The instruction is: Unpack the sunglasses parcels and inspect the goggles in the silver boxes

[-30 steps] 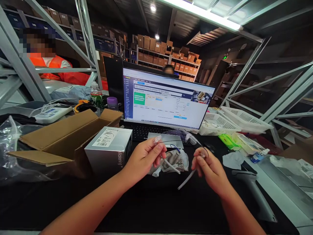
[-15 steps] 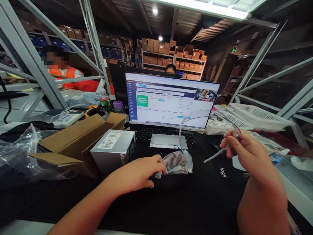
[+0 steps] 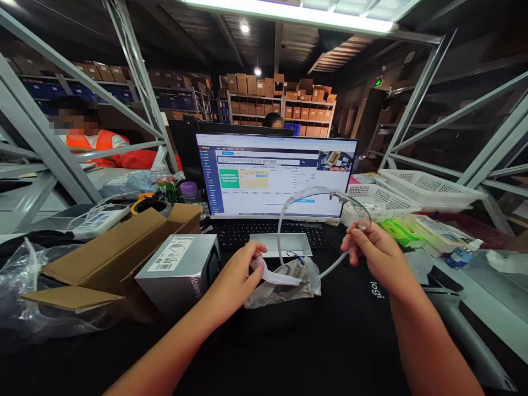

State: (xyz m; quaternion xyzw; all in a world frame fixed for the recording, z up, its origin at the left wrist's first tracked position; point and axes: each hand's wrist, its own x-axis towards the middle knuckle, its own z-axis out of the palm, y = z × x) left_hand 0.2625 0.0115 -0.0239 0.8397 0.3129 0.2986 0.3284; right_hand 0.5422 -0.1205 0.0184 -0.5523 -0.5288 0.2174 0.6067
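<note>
My right hand (image 3: pixel 373 254) is closed on a thin clear tube (image 3: pixel 307 193) that arches up in front of the monitor (image 3: pixel 274 176) and drops toward a small grey pouch (image 3: pixel 289 283) on the black desk mat (image 3: pixel 289 352). My left hand (image 3: pixel 235 278) pinches the pouch's light flap at its left edge. A silver product box (image 3: pixel 175 269) lies just left of my left hand. The tube's lower end near the pouch is partly hidden.
An open cardboard box (image 3: pixel 111 247) and clear plastic wrap (image 3: pixel 25 286) lie at the left. A keyboard (image 3: pixel 268 234) sits under the monitor. White baskets (image 3: pixel 412 192) and small packets are at the right. A person in an orange vest (image 3: pixel 94 143) sits behind the steel racking.
My right hand lifted the tube away to the right, then came back toward the middle. My left hand let go of the tube, dropped to the pouch and took hold of its flap.
</note>
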